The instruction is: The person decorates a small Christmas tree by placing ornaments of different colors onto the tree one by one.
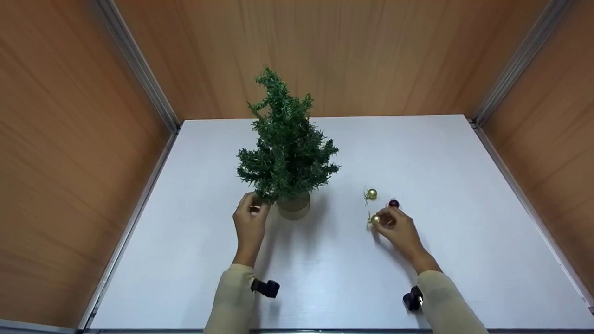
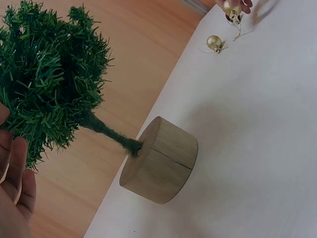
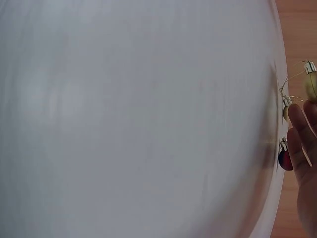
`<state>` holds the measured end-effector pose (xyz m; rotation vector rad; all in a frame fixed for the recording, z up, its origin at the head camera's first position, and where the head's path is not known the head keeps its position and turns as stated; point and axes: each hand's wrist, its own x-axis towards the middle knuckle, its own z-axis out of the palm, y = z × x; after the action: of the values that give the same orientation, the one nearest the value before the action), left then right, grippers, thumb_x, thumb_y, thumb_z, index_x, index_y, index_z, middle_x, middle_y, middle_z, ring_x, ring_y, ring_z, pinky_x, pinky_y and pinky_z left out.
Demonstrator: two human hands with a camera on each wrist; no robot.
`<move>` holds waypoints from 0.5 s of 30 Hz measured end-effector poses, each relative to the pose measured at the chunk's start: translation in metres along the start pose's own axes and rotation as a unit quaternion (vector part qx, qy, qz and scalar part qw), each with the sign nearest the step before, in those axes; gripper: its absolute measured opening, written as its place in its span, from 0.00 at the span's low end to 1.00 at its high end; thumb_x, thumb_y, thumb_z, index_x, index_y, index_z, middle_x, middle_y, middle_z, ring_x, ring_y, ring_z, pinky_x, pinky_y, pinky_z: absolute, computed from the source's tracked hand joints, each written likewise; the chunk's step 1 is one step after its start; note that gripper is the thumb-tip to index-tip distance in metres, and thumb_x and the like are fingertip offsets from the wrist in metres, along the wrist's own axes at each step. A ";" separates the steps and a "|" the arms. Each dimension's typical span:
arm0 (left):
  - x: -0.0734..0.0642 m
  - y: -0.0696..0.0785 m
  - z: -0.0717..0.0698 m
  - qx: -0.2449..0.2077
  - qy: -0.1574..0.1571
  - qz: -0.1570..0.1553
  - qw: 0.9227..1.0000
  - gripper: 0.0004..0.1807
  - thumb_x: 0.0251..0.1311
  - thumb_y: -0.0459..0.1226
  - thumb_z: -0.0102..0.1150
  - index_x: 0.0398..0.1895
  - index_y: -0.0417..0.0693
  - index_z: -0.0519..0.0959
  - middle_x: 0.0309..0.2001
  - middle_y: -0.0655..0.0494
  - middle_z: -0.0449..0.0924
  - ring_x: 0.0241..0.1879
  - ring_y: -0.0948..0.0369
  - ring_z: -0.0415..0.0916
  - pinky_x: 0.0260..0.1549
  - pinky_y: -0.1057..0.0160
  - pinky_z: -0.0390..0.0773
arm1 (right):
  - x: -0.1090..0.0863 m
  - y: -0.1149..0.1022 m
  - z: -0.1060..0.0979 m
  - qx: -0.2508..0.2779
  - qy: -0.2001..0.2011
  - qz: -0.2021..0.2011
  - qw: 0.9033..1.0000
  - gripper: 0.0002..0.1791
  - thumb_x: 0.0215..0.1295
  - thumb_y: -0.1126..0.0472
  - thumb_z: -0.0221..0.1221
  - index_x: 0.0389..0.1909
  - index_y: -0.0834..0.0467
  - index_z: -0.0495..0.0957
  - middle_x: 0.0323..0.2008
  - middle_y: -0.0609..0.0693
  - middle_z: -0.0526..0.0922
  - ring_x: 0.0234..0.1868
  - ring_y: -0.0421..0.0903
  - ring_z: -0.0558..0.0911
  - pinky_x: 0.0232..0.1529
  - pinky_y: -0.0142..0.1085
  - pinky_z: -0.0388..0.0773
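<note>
A small artificial Christmas tree (image 1: 287, 148) stands on a round wooden base (image 2: 166, 161). My left hand (image 1: 251, 215) is at its lower left branches, fingertips partly hidden by the needles; in the left wrist view the fingers (image 2: 17, 168) are bent beside the foliage. To the right of the tree, my right hand (image 1: 399, 229) pinches a gold bauble (image 1: 375, 219) between thumb and fingers, its string loop hanging off the left side. Another gold bauble (image 1: 371, 194) lies on the table just beyond that hand. A dark red bauble (image 1: 394, 203) lies right behind the fingers.
The white table (image 1: 185, 260) is bounded by wood-grain panels (image 1: 334, 55) at the back and both sides, with metal rails (image 1: 144, 65) at the corners. Each sleeved forearm carries a small black wrist camera (image 1: 267, 288).
</note>
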<state>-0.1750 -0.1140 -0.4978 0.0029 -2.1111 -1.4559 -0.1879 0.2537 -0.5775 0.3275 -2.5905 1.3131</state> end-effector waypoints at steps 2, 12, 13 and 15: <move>0.000 0.000 0.000 0.002 0.003 -0.004 1.000 0.05 0.56 0.37 0.57 0.35 0.53 0.78 0.30 0.62 0.73 0.32 0.66 0.71 0.32 0.62 0.72 | 0.002 0.000 -0.001 -0.002 0.000 -0.001 1.000 0.13 0.52 0.55 0.65 0.37 0.54 0.76 0.33 0.45 0.76 0.33 0.42 0.76 0.33 0.33 0.74; 0.000 0.002 0.000 0.008 0.019 -0.015 1.000 0.06 0.56 0.35 0.56 0.36 0.51 0.78 0.31 0.61 0.74 0.32 0.66 0.70 0.32 0.63 0.72 | 0.008 0.003 -0.008 -0.002 -0.002 -0.003 1.000 0.11 0.51 0.57 0.65 0.35 0.52 0.76 0.33 0.42 0.77 0.32 0.40 0.77 0.34 0.33 0.74; 0.000 0.003 -0.001 0.011 0.022 -0.015 1.000 0.06 0.56 0.35 0.56 0.36 0.51 0.78 0.31 0.61 0.74 0.32 0.66 0.70 0.32 0.63 0.72 | 0.009 0.003 -0.009 0.001 -0.003 -0.006 1.000 0.11 0.51 0.57 0.66 0.35 0.52 0.76 0.33 0.42 0.77 0.32 0.40 0.77 0.34 0.34 0.74; 0.000 0.004 0.000 0.016 0.028 -0.013 0.999 0.06 0.55 0.34 0.56 0.36 0.50 0.78 0.30 0.61 0.74 0.32 0.66 0.70 0.31 0.62 0.72 | 0.011 0.003 -0.010 0.006 -0.003 -0.017 1.000 0.11 0.51 0.58 0.66 0.35 0.53 0.76 0.33 0.43 0.77 0.31 0.41 0.77 0.34 0.35 0.75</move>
<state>-0.1739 -0.1129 -0.4944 0.0813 -2.0961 -1.4212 -0.1982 0.2627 -0.5709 0.3776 -2.5704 1.3197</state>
